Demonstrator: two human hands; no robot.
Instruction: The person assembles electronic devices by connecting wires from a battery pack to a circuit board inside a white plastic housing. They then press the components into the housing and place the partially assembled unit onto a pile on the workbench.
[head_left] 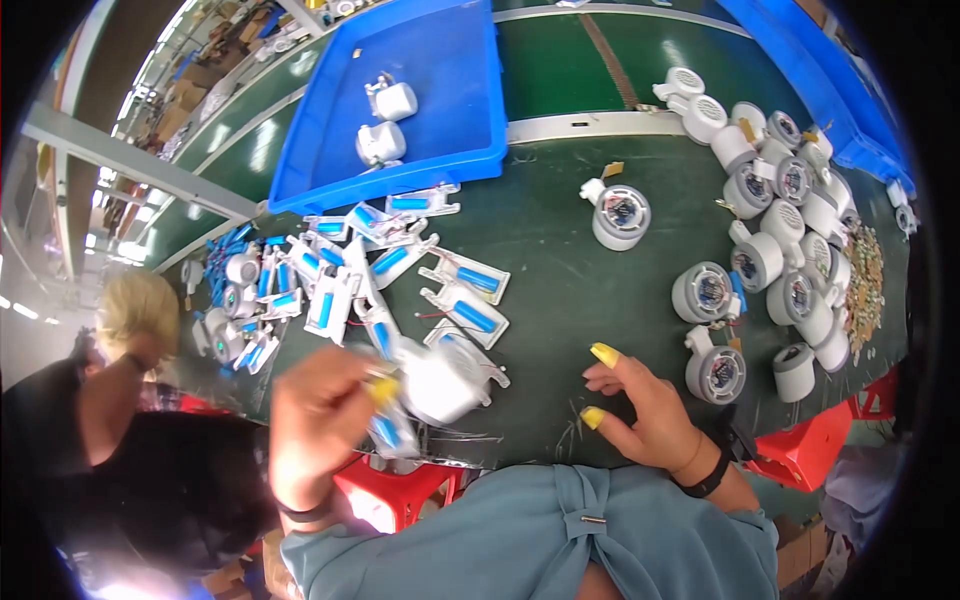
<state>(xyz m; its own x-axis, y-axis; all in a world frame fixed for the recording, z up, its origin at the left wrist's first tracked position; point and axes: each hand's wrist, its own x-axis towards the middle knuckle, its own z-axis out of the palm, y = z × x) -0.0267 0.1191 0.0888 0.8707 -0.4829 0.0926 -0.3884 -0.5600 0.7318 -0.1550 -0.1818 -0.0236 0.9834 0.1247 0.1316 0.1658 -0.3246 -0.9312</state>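
My left hand (318, 415), blurred by motion, is closed at the left near the table's front edge, with yellow tape or a cover on a fingertip. Against its fingers is a white round housing (442, 382), also blurred, which it appears to grip. Under and beside it lie flat white casings with blue cylindrical cells (474, 316). My right hand (648, 412) is open above the table at the front, thumb and fingers apart, with yellow covers on two fingertips and nothing between them. A round white unit (621, 217) with its circuit side up stands alone farther back.
A blue tray (497, 130) holding two white units stands at the back left. Many white round units (783, 222) crowd the right side, beside a heap of small tan parts (864, 290). Another blue bin (850, 120) is at the far right. A person (125, 400) sits to the left.
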